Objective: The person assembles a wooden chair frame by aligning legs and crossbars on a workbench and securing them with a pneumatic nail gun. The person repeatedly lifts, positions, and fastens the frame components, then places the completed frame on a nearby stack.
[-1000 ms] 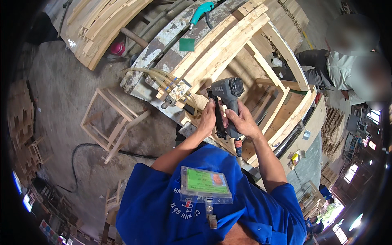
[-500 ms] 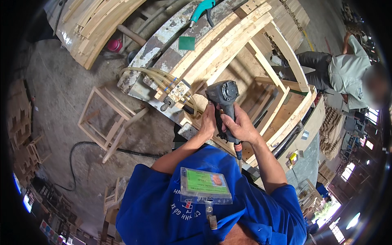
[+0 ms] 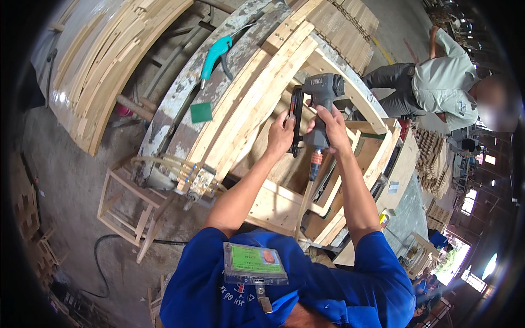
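Over the wooden frame (image 3: pixel 262 74) on the bench, I hold a dark grey pneumatic nail gun (image 3: pixel 321 86) in both hands. My right hand (image 3: pixel 333 131) is wrapped round its handle. My left hand (image 3: pixel 280 135) grips the long black magazine (image 3: pixel 297 117) at the tool's left side, fingers closed. From the handle's lower end, an orange and black coupling (image 3: pixel 315 164) leads to a pale air hose (image 3: pixel 304 210) running toward me. The nose of the tool is hidden, so I cannot tell whether it touches wood.
A teal air blow gun (image 3: pixel 215 57) and a green square (image 3: pixel 201 112) lie on the worn metal bench (image 3: pixel 164 123). At its near left corner sits a valve block (image 3: pixel 202 179) with hoses. A small wooden frame (image 3: pixel 134 210) stands on the floor. Another person (image 3: pixel 440 82) stands at far right.
Both arms have reached farther forward, carrying the nail gun away from my body. My left hand has shifted onto the magazine, which now stands apart from the handle. The view has turned somewhat.
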A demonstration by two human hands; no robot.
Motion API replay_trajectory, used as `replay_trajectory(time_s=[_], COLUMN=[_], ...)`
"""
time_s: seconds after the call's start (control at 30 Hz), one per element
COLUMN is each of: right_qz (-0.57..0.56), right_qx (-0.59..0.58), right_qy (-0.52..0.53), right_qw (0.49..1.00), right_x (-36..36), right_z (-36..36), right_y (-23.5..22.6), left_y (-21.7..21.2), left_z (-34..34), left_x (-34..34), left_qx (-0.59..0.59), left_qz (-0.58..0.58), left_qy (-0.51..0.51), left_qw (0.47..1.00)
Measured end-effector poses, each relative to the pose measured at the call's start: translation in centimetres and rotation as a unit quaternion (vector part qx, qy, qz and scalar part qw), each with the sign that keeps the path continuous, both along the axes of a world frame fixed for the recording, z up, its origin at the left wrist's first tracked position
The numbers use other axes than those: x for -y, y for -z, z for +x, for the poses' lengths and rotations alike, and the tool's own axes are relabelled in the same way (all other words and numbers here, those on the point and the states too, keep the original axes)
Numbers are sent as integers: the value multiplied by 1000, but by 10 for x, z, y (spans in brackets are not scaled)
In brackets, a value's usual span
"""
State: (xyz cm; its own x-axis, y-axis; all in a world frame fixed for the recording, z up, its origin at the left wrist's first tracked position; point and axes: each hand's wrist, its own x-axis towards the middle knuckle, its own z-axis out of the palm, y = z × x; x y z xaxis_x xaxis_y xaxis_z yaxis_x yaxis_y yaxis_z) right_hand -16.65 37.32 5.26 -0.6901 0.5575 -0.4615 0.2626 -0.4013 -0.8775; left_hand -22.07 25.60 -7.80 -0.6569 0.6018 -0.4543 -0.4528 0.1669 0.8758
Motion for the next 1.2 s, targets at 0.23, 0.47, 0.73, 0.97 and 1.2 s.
replay_trajectory(time_s=[0.23, 0.47, 0.73, 0.97, 1.2], right_qz=[22, 10, 29, 9, 202], right_qx=[32, 34, 33, 40, 182], right_qy=[-50, -47, -61, -29, -6], right_qw=[998, 998, 997, 999, 962], right_x=[-38, -43, -42, -21, 60], right_z=[-27, -29, -33, 15, 200], right_y=[29, 34, 29, 4, -81], left_y=[13, 4, 21, -4, -100], left_z=[-29, -32, -26, -10, 29], left_x=[-36, -35, -41, -12, 95], left_qx=[-11, -27, -34, -3, -317], left_qz=[-56, -92, -41, -36, -23], left_qy=[24, 35, -14, 87, 198], left_qw=[998, 995, 998, 996, 927])
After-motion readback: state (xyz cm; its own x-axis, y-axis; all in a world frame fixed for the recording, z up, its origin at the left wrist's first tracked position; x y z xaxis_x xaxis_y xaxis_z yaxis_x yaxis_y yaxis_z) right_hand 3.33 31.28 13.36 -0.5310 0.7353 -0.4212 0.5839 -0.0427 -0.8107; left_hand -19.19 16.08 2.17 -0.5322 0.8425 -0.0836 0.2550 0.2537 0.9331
